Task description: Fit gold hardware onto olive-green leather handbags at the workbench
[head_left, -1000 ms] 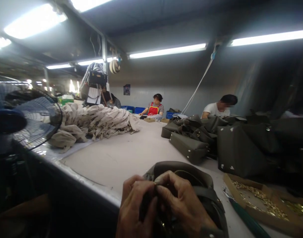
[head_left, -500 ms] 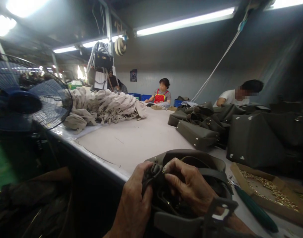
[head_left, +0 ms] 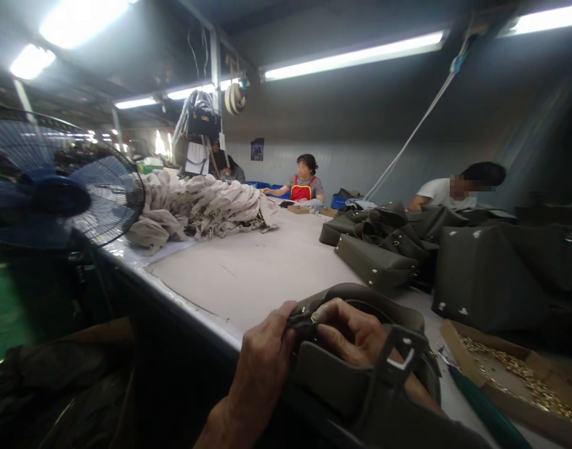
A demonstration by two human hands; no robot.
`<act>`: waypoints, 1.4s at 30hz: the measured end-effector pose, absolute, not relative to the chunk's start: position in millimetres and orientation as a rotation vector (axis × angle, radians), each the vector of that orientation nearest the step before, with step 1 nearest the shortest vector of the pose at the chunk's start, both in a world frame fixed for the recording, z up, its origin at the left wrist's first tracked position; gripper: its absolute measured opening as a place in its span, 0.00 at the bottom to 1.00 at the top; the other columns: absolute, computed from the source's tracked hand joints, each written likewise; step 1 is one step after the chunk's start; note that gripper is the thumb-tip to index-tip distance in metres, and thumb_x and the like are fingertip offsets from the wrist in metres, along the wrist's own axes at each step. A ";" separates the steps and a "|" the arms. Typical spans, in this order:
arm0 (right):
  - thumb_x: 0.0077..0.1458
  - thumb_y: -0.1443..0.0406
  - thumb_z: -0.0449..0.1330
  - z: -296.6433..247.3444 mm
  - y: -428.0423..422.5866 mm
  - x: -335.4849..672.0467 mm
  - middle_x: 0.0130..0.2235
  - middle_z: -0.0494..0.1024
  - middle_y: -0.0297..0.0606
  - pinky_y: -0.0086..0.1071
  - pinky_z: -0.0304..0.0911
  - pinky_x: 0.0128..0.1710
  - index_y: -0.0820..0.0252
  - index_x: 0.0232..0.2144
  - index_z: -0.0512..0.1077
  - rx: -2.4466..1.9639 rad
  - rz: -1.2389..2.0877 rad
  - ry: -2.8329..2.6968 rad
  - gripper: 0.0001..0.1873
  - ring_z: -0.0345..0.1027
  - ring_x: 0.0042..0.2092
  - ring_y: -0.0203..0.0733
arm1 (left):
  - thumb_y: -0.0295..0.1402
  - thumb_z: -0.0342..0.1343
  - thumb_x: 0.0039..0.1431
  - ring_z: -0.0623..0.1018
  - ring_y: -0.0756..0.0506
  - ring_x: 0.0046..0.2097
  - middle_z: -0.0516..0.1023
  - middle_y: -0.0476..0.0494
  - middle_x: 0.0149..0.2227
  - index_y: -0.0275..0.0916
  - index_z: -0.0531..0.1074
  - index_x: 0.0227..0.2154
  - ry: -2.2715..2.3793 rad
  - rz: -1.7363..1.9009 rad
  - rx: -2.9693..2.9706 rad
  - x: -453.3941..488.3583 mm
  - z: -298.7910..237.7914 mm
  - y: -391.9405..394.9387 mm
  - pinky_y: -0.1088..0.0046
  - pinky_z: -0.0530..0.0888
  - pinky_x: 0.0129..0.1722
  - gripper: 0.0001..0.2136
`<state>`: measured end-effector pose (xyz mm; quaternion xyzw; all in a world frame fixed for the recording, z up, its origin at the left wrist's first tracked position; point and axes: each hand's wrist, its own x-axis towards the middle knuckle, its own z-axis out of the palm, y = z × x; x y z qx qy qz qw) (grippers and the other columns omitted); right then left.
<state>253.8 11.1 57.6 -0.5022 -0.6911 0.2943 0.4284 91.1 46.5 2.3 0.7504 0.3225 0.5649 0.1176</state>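
A dark olive handbag [head_left: 332,377] lies at the table's near edge, under both my hands. My left hand [head_left: 264,355] is closed on the bag's upper edge, thumb and fingers pinching the folded material. Close beside it, my right hand [head_left: 353,333] reaches inside the bag's opening. Its thumb and forefinger pinch a small gold-coloured metal piece [head_left: 313,318] against that edge; the fingertips partly cover it. A strap end with a rectangular slot [head_left: 402,355] crosses in front of my right wrist.
Right of the bag stands a cardboard tray [head_left: 454,340] of small gold metal parts, with a green-handled tool [head_left: 486,408] alongside. More olive bags [head_left: 486,274] fill the table's right side. Beige fabric pieces [head_left: 211,202] are heaped behind a fan [head_left: 61,193]. Two co-workers sit across the table.
The bag's front panel and slotted strap have risen and now cover more of my right hand. My left hand has turned slightly, still gripping the edge. The view has tilted a little upward.
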 end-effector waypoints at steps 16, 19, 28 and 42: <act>0.56 0.71 0.55 57.8 21.5 235.3 0.32 0.72 0.34 0.28 0.59 0.37 0.60 0.29 0.70 -1.292 0.433 -1.918 0.06 0.66 0.34 0.36 | 0.35 0.51 0.63 0.75 0.51 0.45 0.77 0.50 0.41 0.41 0.75 0.40 0.988 1.491 1.567 95.0 8.7 55.8 0.80 0.69 0.47 0.09; 0.55 0.72 0.56 55.7 25.9 233.1 0.31 0.72 0.34 0.27 0.60 0.36 0.60 0.28 0.70 -1.266 0.413 -1.935 0.06 0.66 0.33 0.35 | 0.35 0.51 0.63 0.75 0.52 0.45 0.77 0.51 0.41 0.42 0.75 0.39 0.961 1.473 1.530 93.0 8.5 56.0 0.81 0.68 0.47 0.09; 0.54 0.74 0.58 53.7 31.2 231.1 0.31 0.73 0.34 0.27 0.60 0.35 0.61 0.26 0.71 -1.290 0.425 -1.946 0.07 0.66 0.32 0.35 | 0.35 0.51 0.64 0.75 0.52 0.46 0.77 0.52 0.42 0.42 0.75 0.40 0.944 1.451 1.496 92.0 5.4 59.5 0.81 0.68 0.48 0.09; 0.52 0.73 0.59 53.2 33.1 232.3 0.29 0.74 0.33 0.27 0.59 0.36 0.61 0.26 0.73 -1.391 0.494 -1.804 0.06 0.67 0.32 0.34 | 0.35 0.52 0.63 0.75 0.53 0.44 0.77 0.52 0.40 0.42 0.75 0.40 0.983 1.467 1.557 96.1 7.6 60.2 0.83 0.69 0.45 0.09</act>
